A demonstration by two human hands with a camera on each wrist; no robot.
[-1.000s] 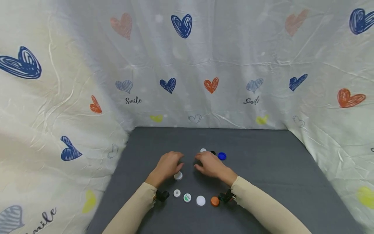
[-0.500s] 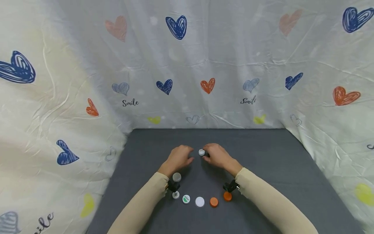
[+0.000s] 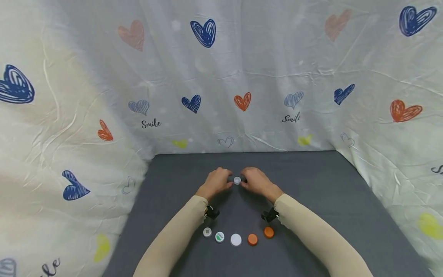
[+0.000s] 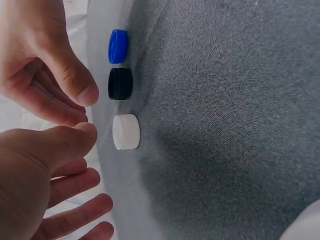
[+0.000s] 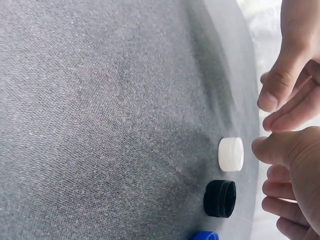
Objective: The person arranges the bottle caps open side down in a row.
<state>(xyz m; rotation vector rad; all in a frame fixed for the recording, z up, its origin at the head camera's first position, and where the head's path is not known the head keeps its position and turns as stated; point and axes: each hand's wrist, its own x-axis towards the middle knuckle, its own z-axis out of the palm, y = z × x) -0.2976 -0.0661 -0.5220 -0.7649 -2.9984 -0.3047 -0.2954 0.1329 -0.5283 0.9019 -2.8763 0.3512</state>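
Note:
At the far part of the table, a small white bottle cap (image 3: pixel 237 180) lies between my two hands in the head view. My left hand (image 3: pixel 216 182) is on its left with relaxed fingers, and my right hand (image 3: pixel 257 181) is close on its right, fingers loosely bent. Neither hand grips anything. Both wrist views show the thumbs pointing toward each other near the white cap (image 4: pixel 126 132). Beside that cap stand a black cap (image 4: pixel 120 84) and a blue cap (image 4: pixel 118 46), both hidden behind my right hand in the head view.
Nearer to me a curved row holds a small white cap (image 3: pixel 207 232), a white cap with green print (image 3: pixel 219 237), a larger white cap (image 3: pixel 236 240) and two orange caps (image 3: pixel 252 239). A grey cloth (image 3: pixel 304 215) covers the table; a heart-printed curtain (image 3: pixel 221 77) surrounds it.
Both hands have moved farther out and drawn closer together around the white cap. The second orange cap has come into view; the black and blue caps and one white cap are now covered by my arms.

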